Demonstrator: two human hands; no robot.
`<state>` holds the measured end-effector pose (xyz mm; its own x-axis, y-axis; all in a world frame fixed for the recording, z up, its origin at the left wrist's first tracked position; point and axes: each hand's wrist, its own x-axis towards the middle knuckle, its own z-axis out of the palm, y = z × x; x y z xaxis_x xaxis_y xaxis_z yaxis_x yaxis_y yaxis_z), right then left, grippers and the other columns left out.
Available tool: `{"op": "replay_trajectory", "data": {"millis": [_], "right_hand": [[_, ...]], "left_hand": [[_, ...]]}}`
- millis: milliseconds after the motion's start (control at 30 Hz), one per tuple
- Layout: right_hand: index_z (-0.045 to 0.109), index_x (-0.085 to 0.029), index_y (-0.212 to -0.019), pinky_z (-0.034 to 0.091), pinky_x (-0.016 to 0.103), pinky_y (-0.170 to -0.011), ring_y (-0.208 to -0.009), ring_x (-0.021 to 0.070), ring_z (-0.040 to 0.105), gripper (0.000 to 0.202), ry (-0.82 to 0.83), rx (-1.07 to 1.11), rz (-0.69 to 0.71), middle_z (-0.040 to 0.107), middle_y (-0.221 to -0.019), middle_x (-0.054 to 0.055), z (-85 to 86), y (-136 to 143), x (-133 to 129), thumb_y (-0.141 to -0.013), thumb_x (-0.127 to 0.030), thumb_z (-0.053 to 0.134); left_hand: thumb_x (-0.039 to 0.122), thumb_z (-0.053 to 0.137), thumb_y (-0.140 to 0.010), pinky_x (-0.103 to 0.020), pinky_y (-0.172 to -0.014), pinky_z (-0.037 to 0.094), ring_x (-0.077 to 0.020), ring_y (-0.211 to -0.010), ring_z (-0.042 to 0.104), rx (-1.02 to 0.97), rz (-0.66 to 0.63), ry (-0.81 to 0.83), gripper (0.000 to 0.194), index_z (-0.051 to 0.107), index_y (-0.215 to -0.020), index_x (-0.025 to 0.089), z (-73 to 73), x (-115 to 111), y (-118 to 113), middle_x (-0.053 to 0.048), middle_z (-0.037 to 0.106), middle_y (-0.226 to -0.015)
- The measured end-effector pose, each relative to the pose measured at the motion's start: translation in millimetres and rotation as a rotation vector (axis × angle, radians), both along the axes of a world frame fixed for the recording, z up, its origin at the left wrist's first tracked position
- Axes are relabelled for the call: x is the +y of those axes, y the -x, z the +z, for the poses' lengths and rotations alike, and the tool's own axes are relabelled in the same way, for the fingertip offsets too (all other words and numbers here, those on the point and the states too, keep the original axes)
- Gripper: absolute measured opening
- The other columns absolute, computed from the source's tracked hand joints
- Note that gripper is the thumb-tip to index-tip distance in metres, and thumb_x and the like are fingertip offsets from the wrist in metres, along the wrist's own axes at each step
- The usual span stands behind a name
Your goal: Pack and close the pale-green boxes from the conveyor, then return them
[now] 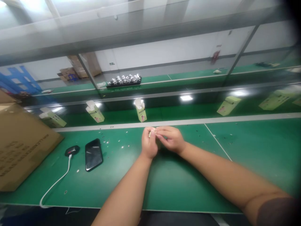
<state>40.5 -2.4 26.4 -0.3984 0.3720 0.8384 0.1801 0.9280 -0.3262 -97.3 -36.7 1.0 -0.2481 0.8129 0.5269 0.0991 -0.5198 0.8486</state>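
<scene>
Over the green table, my left hand (pixel 150 143) and my right hand (pixel 171 138) meet with their fingertips touching. My left fingers are closed, thumb up, around something small of which only a pale yellowish sliver shows. The fingers of my right hand pinch at the same spot from the right. Most of what lies between them is hidden, so its kind cannot be made out. Just beyond my hands, an upright light green carton (pixel 141 113) with raised white top flaps stands on the darker green belt.
More green cartons (pixel 96 113) line the belt (pixel 178 113) to both sides. A black phone (pixel 93 154) and a small black device (pixel 72 150) with a white cable lie on the left. A large cardboard box (pixel 23 147) stands at far left. Small scraps dot the table (pixel 188 185).
</scene>
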Motion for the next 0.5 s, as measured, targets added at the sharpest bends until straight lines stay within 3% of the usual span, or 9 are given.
{"op": "replay_trajectory", "data": {"millis": [267,500], "right_hand": [[0.063,-0.026,-0.119,0.056,0.04,-0.088,-0.105,0.0219,0.063,0.033,-0.083,-0.064,0.066,0.067,-0.114,0.009,-7.9,-4.6,3.2,-0.089,-0.013,0.055],[0.057,-0.027,-0.125,0.054,0.044,-0.095,-0.114,0.0237,0.059,0.04,-0.047,-0.123,0.1,0.06,-0.123,0.01,-18.2,-4.0,2.3,-0.087,-0.015,0.057]], "left_hand": [[0.035,0.043,-0.094,-0.03,-0.083,0.046,-0.017,-0.086,0.055,-0.067,-0.045,-0.001,0.018,0.052,-0.091,0.019,-3.6,1.8,-0.8,-0.004,0.056,-0.093],[0.03,0.043,-0.092,-0.03,-0.083,0.047,-0.0168,-0.087,0.056,-0.064,-0.05,0.076,0.015,0.052,-0.098,0.02,-4.8,0.8,3.5,-0.003,0.057,-0.096]]}}
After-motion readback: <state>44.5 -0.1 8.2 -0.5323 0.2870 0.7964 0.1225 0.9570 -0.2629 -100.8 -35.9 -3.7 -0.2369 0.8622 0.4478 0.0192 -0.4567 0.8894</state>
